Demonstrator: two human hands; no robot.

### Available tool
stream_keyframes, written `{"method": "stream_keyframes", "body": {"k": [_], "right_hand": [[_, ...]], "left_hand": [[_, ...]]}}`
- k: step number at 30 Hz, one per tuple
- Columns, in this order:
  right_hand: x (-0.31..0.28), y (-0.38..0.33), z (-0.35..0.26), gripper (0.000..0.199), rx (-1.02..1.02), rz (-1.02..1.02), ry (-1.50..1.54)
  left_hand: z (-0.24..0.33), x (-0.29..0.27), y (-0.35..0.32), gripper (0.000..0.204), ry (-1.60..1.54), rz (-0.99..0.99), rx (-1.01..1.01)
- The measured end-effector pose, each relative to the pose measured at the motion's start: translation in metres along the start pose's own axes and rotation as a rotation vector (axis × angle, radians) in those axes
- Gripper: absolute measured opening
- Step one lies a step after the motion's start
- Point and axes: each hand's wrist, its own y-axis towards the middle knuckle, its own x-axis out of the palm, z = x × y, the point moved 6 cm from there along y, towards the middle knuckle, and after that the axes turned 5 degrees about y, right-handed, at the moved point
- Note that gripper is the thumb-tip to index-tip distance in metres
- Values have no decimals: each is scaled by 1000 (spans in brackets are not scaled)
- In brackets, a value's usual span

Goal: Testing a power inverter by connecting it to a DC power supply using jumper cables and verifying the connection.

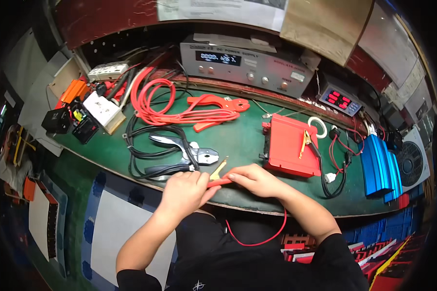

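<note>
Both hands meet at the front edge of the green bench. My left hand (185, 193) is closed round one end of the red sleeve (220, 182) of a crocodile clip, and my right hand (255, 179) pinches the other end. Brass jaws (219, 169) of that clip point away from me, above the sleeve. From beneath my right hand a thin red cable (257, 244) loops down over my lap. Just beyond my left hand lies a jumper clamp with grey and black handles (203, 155) on a black cable. My fingers hide part of the clip.
A red box (292, 148) with another brass clip (305, 144) on a black lead sits to the right. Behind are coiled red cable (153, 104), a red clamp (218, 103) and a grey power supply (250, 68). Blue finned units (376, 165) stand at far right, black connectors (85, 127) at left.
</note>
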Motion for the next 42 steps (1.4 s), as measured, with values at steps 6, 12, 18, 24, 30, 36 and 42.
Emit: {"method": "stream_keyframes", "body": {"k": [6, 12, 18, 24, 30, 36, 42], "right_hand": [[2, 1, 4, 34, 2, -16, -49], [-7, -9, 5, 32, -39, 59, -162], [-3, -13, 9, 33, -37, 245, -64], [-12, -12, 12, 29, -36, 337, 114], [-9, -15, 12, 29, -49, 368, 199], [-5, -14, 4, 41, -39, 252, -11], [-4, -14, 8, 41, -24, 248, 11]], "left_hand": [[20, 0, 13, 35, 350, -206, 166], [33, 15, 15, 33, 208, -271, 85], [35, 17, 10, 34, -34, -34, -335], [49, 40, 6, 37, -604, 139, -690], [27, 26, 8, 33, -359, 188, -580], [17, 21, 16, 20, 28, -58, -469], [19, 16, 22, 29, 65, -45, -388]]}}
